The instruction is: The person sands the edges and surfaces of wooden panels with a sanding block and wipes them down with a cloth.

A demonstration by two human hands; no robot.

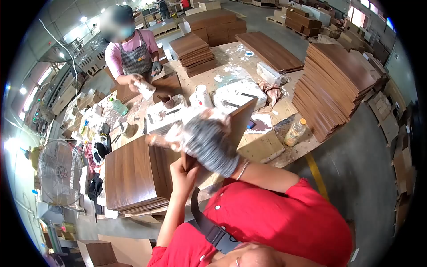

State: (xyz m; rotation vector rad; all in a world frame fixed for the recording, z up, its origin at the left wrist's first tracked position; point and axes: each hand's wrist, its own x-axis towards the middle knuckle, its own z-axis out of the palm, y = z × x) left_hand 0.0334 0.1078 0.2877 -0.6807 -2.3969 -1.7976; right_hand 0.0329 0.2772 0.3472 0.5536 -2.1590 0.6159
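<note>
My left hand (pixel 183 173) is bare and closed on the near edge of a brown wood-grain board (pixel 242 119), which stands tilted up in front of me. My right hand (pixel 211 144), in a grey knit glove, is over the board and smeared by motion. A pale, crumpled rag (pixel 218 116) shows at its fingers, so it looks closed on that rag. Much of the board is hidden behind the glove. Left of my hands lies a stack of brown boards (pixel 131 173).
Across the table (pixel 227 58) a co-worker (pixel 135 58) holds a whitish cloth (pixel 146 89). A tall board stack (pixel 336 84) stands right, near a bottle with an orange cap (pixel 295 132). A white bottle (pixel 202 95) and brown pot (pixel 167 102) stand mid-table. A fan (pixel 60 171) is left.
</note>
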